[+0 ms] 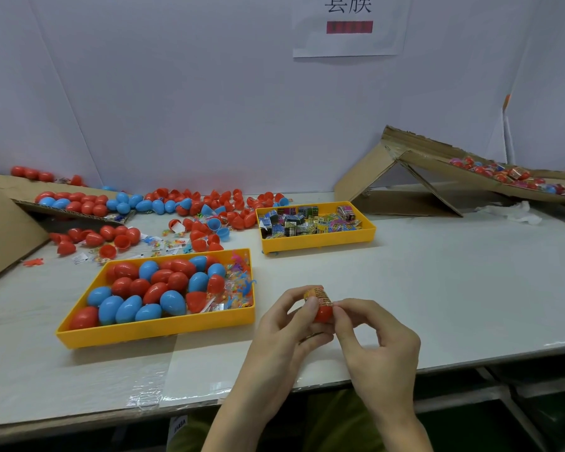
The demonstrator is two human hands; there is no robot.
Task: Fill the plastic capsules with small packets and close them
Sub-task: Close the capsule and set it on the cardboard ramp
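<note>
A red capsule (322, 313) with a printed yellow-orange wrap over its top sits between both hands above the table's front. My left hand (282, 324) grips it from the left, thumb across the wrap. My right hand (375, 337) pinches its right side with thumb and forefinger. A yellow tray (157, 331) to the left holds several shut red and blue capsules and small toy packets. A second yellow tray (317, 241) farther back holds several small printed packets.
Loose red and blue capsule halves (209, 210) and packets lie scattered at the back left. A cardboard ramp (437, 171) at the right carries wrapped capsules. Cardboard (0, 223) lies at the left. Crumpled white paper (512, 212) lies near the ramp.
</note>
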